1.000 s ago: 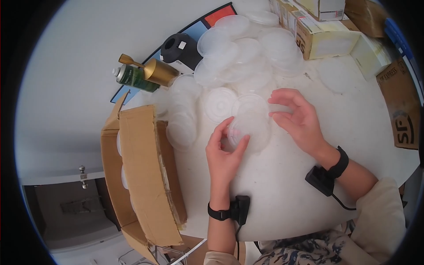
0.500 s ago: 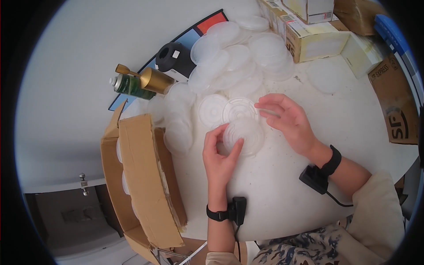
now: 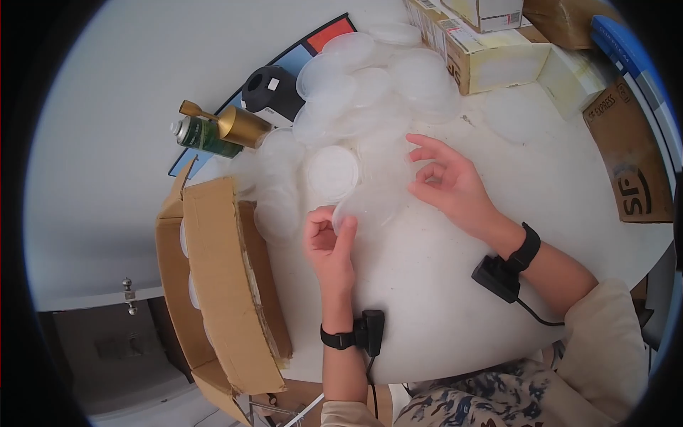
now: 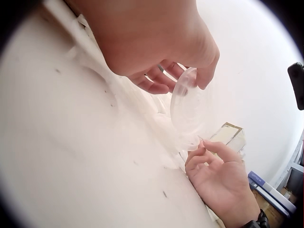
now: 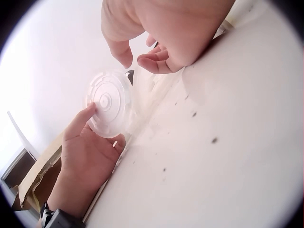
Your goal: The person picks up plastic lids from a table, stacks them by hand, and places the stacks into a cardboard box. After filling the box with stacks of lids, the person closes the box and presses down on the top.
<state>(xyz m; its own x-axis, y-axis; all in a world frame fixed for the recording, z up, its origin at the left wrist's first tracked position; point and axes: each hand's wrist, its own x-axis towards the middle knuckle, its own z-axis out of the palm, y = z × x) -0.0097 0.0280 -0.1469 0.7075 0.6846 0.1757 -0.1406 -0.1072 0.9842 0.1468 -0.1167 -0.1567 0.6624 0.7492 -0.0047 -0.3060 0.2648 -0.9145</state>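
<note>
My left hand [image 3: 329,245] pinches a round, clear plastic lid [image 5: 107,102] at its edge, thumb on the near face. The lid is tilted up off the table and shows concentric rings in the right wrist view. To its right, my right hand [image 3: 455,186] hovers with loosely bent fingers, thumb and forefinger apart. In the left wrist view the right fingertips [image 4: 202,146] are close to the lid's lower edge. Another round lid [image 3: 333,173] lies flat on the white table just beyond the left hand. Between the hands, translucent plastic blurs into the tabletop.
A heap of clear lids [image 3: 356,92] covers the back of the table, with an overlapping row [image 3: 276,206] at left. An open cardboard box [image 3: 228,285] stands left. Behind it are a spray can [image 3: 206,136] and a gold cup [image 3: 243,127]. Cartons [image 3: 498,60] line the back right.
The left hand has shifted slightly left and tilted its lid up from a flatter position. The right hand stays beside it, its fingers moving a little. The head view has also shifted.
</note>
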